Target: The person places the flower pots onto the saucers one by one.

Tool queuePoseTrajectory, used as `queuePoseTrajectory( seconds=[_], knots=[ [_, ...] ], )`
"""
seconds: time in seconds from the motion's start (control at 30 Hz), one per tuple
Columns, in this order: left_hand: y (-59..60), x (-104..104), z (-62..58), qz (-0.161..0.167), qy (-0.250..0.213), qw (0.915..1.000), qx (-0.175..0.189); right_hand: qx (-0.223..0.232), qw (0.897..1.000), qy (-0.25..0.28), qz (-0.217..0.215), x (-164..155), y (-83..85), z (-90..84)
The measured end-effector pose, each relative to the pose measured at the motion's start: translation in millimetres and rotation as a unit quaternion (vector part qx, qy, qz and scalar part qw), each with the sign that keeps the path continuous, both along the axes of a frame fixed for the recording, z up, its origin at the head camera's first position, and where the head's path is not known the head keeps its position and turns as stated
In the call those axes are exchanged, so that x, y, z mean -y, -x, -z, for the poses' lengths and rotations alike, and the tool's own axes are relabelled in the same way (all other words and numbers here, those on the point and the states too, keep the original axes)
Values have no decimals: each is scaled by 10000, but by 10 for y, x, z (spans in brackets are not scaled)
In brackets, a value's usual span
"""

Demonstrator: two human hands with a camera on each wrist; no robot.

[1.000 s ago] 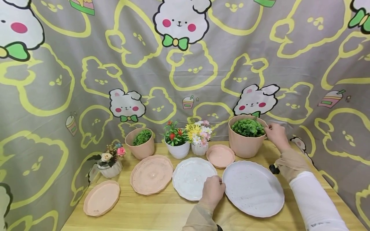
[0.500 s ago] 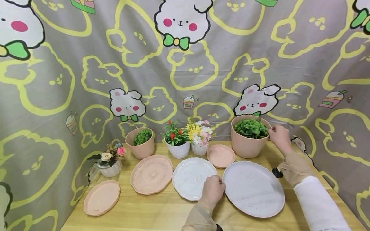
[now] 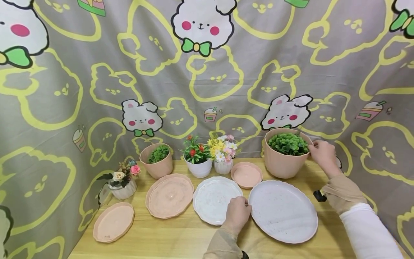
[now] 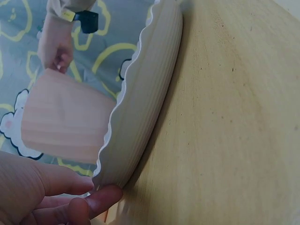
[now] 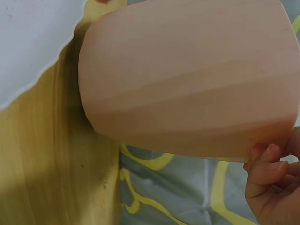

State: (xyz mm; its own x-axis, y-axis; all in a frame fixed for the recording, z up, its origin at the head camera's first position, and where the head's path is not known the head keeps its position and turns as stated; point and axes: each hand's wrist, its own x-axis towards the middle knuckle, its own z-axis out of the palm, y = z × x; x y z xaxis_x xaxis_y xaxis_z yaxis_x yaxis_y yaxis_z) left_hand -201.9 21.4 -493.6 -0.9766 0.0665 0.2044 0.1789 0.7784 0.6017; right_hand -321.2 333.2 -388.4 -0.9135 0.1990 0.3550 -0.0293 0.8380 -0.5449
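While the left end of my counter [image 3: 181, 239] carries a near small peach saucer [image 3: 114, 222] and, farther back, a rose planter [image 3: 124, 187], a wider peach plate [image 3: 169, 197] and a white plate [image 3: 214, 199] follow toward the middle. My left hand [image 3: 238, 215] is next along, thumb and fingers clamped on the left rim of the large grey dish [image 3: 284, 212]. Beyond that dish, at the far right, I have the large peach pot [image 3: 286, 166] with green foliage [image 3: 288, 144]; my right hand [image 3: 324, 155] pinches its right rim.

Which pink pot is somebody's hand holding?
The bigger pink pot, at the back right: the right hand pinches its rim. The smaller pink pot, farther left, has no hand on it.
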Motion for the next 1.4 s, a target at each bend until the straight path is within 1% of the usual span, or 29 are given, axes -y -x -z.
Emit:
queuePoseTrajectory(
  seconds=[0.17, 0.27, 0.37, 0.53, 0.63, 0.77, 0.9, 1.0, 1.13, 1.3, 1.4],
  knots=[
    [0, 0, 10, -7, -12, 10000, -1, 59, 9999, 27, -143, -46, -142, -118],
    [3, 1, 3, -6, -10, 10000, -33, -77, 9998, -39, -173, -78, -221, -182],
    [9, -3, -2, -8, -10, 10000, -42, -120, 9998, -116, -136, -119, -302, -233],
    [11, -9, -4, -4, 33, 10000, -38, -68, 9997, -171, -134, -181, -497, -312],
    [10, -12, 1, -13, 43, 10000, -12, -13, 9997, -85, -222, -201, -626, -345],
    [6, -12, 4, -29, 9, 10000, 8, 55, 9995, -3, -325, -191, -800, -383],
    [6, -5, -7, -34, -8, 10000, 2, 37, 9994, -70, -349, -170, -940, -409],
    [11, 0, -19, -25, -17, 10000, 31, 83, 9990, -119, -414, -156, -1015, -419],
    [19, 5, -32, -23, -16, 10000, 19, 275, 9978, -194, -577, -141, -1089, -399],
    [13, 4, -34, -10, 10, 10000, 26, 426, 9964, -125, -719, -110, -1166, -302],
    [3, -3, -25, -1, 8, 10000, 51, 350, 9963, -49, -778, -70, -1202, -219]
  ],
)
